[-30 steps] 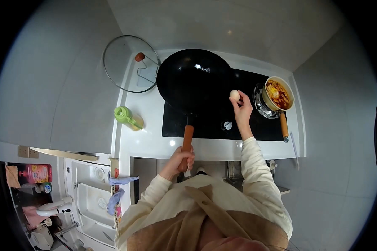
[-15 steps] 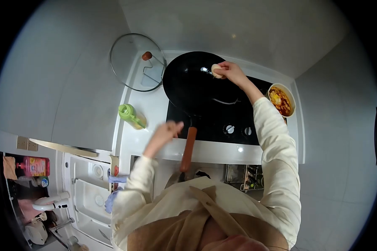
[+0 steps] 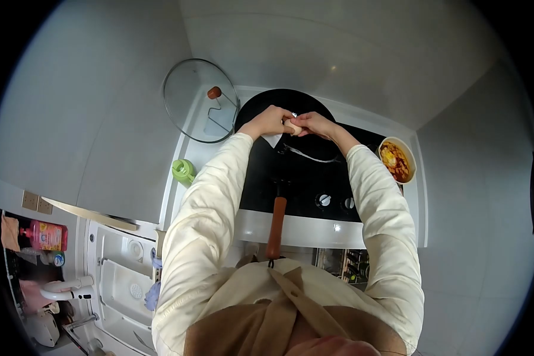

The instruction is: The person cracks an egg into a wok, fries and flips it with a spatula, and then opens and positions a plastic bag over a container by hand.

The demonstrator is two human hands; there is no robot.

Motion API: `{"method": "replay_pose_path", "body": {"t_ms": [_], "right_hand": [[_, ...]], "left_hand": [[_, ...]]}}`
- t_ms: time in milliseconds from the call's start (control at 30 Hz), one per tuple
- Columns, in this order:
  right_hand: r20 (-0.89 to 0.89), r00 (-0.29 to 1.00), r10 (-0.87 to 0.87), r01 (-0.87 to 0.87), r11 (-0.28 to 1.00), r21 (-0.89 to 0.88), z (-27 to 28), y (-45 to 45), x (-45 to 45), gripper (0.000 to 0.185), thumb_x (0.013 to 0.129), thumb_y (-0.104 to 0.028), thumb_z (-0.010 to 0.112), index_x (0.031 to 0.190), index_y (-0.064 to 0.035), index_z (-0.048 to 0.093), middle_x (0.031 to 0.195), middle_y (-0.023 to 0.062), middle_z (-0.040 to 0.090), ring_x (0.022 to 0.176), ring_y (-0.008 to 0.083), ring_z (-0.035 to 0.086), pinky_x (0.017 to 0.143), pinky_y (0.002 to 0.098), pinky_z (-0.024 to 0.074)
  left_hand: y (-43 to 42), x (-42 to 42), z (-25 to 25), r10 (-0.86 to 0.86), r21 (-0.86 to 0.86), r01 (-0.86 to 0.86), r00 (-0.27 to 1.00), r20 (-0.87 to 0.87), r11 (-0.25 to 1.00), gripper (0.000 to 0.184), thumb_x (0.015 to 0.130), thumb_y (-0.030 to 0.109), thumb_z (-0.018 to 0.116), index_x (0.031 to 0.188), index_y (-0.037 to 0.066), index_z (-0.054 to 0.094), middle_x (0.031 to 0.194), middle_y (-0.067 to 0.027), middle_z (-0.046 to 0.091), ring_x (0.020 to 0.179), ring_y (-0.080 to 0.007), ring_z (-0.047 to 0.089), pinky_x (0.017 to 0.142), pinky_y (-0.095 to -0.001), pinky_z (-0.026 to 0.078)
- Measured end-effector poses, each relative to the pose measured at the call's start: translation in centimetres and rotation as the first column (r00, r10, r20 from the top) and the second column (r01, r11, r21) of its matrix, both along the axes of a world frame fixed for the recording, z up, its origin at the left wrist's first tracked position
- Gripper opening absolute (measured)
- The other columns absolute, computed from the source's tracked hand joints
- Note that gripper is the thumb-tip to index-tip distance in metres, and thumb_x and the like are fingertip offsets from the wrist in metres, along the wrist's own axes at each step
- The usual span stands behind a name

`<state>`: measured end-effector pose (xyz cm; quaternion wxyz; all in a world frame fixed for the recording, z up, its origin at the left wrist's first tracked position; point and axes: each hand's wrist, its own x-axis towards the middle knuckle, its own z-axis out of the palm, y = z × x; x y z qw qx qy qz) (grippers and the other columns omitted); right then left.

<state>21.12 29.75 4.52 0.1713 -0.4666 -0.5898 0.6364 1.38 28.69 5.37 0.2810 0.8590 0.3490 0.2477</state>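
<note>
Over the black wok [image 3: 288, 99] on the stove, both hands hold one pale egg [image 3: 292, 127] between them. My left hand [image 3: 269, 121] grips it from the left, fingers bent around it. From the other side, my right hand [image 3: 315, 123] has its fingers closed on the shell. The fingers partly hide the egg, so I cannot tell whether its shell is cracked. A small white patch [image 3: 273, 140] shows below my left hand; what it is stays unclear. The wok's brown wooden handle [image 3: 276, 228] points toward my body.
A bowl of reddish food [image 3: 396, 160] stands right of the black cooktop [image 3: 261, 196]. On the left are a glass lid [image 3: 190, 101] on a wire stand and a green-topped bottle [image 3: 184, 171]. The white sink [image 3: 110, 279] lies at lower left.
My left hand has moved up and right from beside the wok handle to the egg. My right hand has brought the egg slightly left and down. The view has shifted a little.
</note>
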Motion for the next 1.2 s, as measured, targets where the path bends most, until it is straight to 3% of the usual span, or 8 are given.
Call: {"method": "replay_pose_path", "body": {"t_ms": [167,267,367,767,867,967,1000,1200], "right_hand": [[-0.042,0.997,0.071,-0.064,0.989,0.133,0.0,-1.3,0.5,0.04,0.079,-0.02,0.07,0.111,0.0001,0.054,0.095,0.0064,0.062,0.084,0.0124,0.061,0.073,0.0225,0.0499],[0.138,0.987,0.079,-0.131,0.896,0.425,-1.3,-0.5,0.8,0.043,0.073,-0.02,0.075,0.107,0.0001,0.059,0.091,0.0056,0.064,0.08,0.0111,0.061,0.072,0.023,0.049],[0.338,0.941,-0.021,-0.18,0.814,0.552,0.9,-1.8,-0.6,0.041,0.067,-0.02,0.077,0.101,-0.0017,0.064,0.084,0.0053,0.066,0.073,0.0102,0.061,0.07,0.0237,0.0483],[0.381,0.924,0.026,-0.237,0.822,0.518,-3.3,0.6,-0.7,0.043,0.061,-0.017,0.075,0.102,-0.0078,0.067,0.084,0.0094,0.068,0.072,0.0153,0.063,0.072,0.0262,0.0489],[0.402,0.914,0.061,-0.272,0.827,0.493,-4.1,0.9,-0.5,0.04,0.061,-0.015,0.075,0.1,-0.0081,0.067,0.084,0.0104,0.068,0.074,0.0196,0.064,0.072,0.0278,0.049],[0.57,0.818,0.081,-0.439,0.728,0.526,-3.2,0.5,-1.2,0.039,0.062,-0.006,0.074,0.1,-0.0044,0.066,0.083,0.011,0.067,0.074,0.0181,0.065,0.073,0.0277,0.0496],[0.612,0.788,0.07,-0.478,0.695,0.536,-2.6,0.1,-1.4,0.034,0.062,-0.007,0.073,0.095,-0.004,0.066,0.084,0.0138,0.066,0.078,0.0262,0.064,0.073,0.0324,0.0499],[0.708,0.706,0.001,-0.593,0.546,0.591,2.0,0.3,-2.0,0.032,0.063,-0.004,0.067,0.095,-0.0042,0.063,0.092,0.015,0.062,0.088,0.0336,0.059,0.076,0.0395,0.0475]], "left_hand": [[0.9,-0.4,-1.6,-0.013,-0.096,0.016,1.0,0.024,0.995,0.043,0.061,0.028,0.074,0.095,0.003,0.067,0.082,-0.0142,0.067,0.075,-0.0239,0.065,0.072,-0.0288,0.05],[1.0,-0.5,-1.5,0.072,-0.164,-0.066,0.997,0.032,0.984,0.042,0.06,0.031,0.074,0.091,0.002,0.068,0.079,-0.014,0.067,0.073,-0.0232,0.065,0.07,-0.0287,0.05],[1.2,-0.5,-1.3,0.106,-0.17,-0.107,0.994,-0.014,0.98,0.041,0.059,0.032,0.073,0.088,0.002,0.069,0.077,-0.014,0.066,0.072,-0.0231,0.064,0.069,-0.0291,0.05],[2.1,-0.5,-4.5,0.214,-0.167,-0.229,0.971,-0.103,0.959,0.039,0.052,0.026,0.078,0.081,0.002,0.069,0.077,-0.0166,0.065,0.073,-0.0276,0.063,0.069,-0.0321,0.05],[2.4,-0.2,-5.5,0.164,-0.072,-0.176,0.975,-0.152,0.982,0.04,0.053,0.024,0.078,0.085,0.002,0.067,0.077,-0.0155,0.065,0.072,-0.0245,0.064,0.069,-0.0301,0.05],[2.6,0.2,-6.3,0.139,-0.071,-0.156,0.968,-0.21,0.985,0.042,0.052,0.023,0.08,0.085,0.003,0.065,0.078,-0.0147,0.065,0.074,-0.0253,0.063,0.069,-0.0312,0.049],[2.6,0.3,-6.2,0.128,-0.041,-0.141,0.964,-0.231,0.989,0.039,0.053,0.023,0.079,0.084,0.005,0.063,0.078,-0.0135,0.065,0.076,-0.0279,0.063,0.07,-0.0338,0.049],[3.1,0.9,-1.2,0.187,0.216,-0.108,0.902,-0.389,0.97,0.026,0.063,0.019,0.071,0.084,0.008,0.062,0.081,-0.0143,0.064,0.079,-0.0336,0.061,0.07,-0.0407,0.049]]}}
